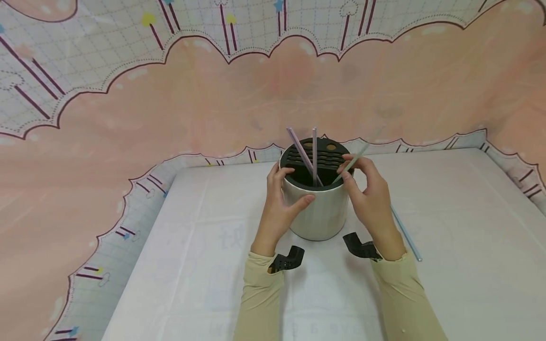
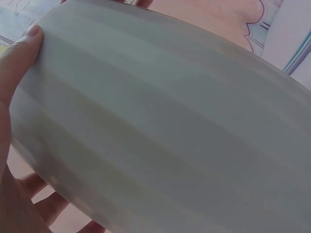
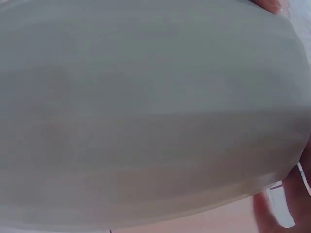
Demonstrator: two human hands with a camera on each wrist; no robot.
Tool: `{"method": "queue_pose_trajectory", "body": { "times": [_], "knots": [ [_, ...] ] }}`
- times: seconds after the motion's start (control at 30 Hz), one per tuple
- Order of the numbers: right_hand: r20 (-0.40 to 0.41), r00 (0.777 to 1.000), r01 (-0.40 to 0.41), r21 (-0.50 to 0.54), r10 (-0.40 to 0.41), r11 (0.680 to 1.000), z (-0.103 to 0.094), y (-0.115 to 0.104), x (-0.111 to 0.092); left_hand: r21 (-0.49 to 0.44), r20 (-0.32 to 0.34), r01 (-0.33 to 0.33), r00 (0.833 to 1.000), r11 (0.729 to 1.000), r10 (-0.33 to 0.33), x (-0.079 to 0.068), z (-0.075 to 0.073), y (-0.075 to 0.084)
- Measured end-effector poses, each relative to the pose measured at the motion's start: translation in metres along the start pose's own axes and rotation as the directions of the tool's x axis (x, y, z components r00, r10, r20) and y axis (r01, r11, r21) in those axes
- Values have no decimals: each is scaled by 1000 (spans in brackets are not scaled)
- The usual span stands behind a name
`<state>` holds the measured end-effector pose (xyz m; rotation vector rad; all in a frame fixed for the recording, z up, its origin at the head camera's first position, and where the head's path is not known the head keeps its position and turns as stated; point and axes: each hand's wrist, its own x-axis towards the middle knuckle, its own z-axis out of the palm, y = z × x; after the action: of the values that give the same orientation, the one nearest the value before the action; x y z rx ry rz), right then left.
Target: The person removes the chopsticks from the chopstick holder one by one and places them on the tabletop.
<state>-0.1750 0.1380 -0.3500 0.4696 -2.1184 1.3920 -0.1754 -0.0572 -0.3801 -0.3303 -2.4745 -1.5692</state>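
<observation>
Pen-type holder: white-walled, ribbed and round, this holder (image 1: pixel 324 215) stands upright at 12 o'clock from me on the white-covered table (image 1: pixel 213 222).
Black lid: on the holder's 12 o'clock side lies a slotted black lid (image 1: pixel 333 159); on its 6 o'clock side is a dark well (image 1: pixel 300 178).
Purple straws: two stand in the well, one leaning (image 1: pixel 299 147) toward 11 o'clock, the other nearly upright (image 1: pixel 314 150).
Left hand: my left hand (image 1: pixel 279 200) grips the holder from 7 to 10 o'clock, fingertips curled over the rim, thumb against the front wall.
Right hand: at the holder's 3 o'clock, my right hand (image 1: pixel 372 195) pinches a pale green straw (image 1: pixel 361 151) between thumb and fingers.
Green straw: it slants, top toward 1 o'clock, lower end inside the well; I cannot tell whether it touches bottom.
Blue straw: one (image 1: pixel 405 232) lies on the table toward the holder's 4 o'clock, beside my right wrist.
Step in hand: I judge it to be putting the green straw in with the purple pair.
Next move: it seems to call for a steady left grip, the green straw let down and released, then a reach to 4 o'clock for the blue one.
</observation>
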Motion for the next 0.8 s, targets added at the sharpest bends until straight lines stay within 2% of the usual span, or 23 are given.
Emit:
{"method": "queue_pose_trajectory", "body": {
  "times": [0.1,0.2,0.27,0.33,0.37,0.43,0.53,0.67,0.73,0.8],
  "knots": [
    [-82,997,19,57,-14,998,-1,-7,1,3,2,-2,1000,1000,2,0,0,-1],
    [-164,986,53,167,-25,984,-2,-19,2,1,5,-4,1000,1000,4,0,0,-2],
    [-228,974,76,262,-14,962,-4,-26,2,-2,5,-6,1000,1000,6,0,-1,-2],
    [-288,957,89,368,23,925,-7,-29,3,-4,4,-10,1000,1000,10,-1,-1,-2],
    [-317,947,96,417,46,904,-9,-29,4,-4,4,-12,1000,1000,12,-1,-1,-2],
    [-369,924,118,533,105,838,-13,-25,5,-6,5,-16,1000,1000,16,-1,-1,-1],
    [-428,880,177,696,205,696,-23,-12,8,-10,4,-21,1000,1000,21,-1,0,-1],
    [-489,824,281,791,286,544,-41,6,11,-10,0,-24,1000,1000,24,-1,0,-2],
    [-504,803,305,806,317,508,-50,12,11,-9,-1,-24,1000,1000,24,-2,-1,-2],
    [-514,785,318,814,347,486,-58,17,11,-5,-2,-24,1000,1000,24,-2,-1,-2]
  ]
}}
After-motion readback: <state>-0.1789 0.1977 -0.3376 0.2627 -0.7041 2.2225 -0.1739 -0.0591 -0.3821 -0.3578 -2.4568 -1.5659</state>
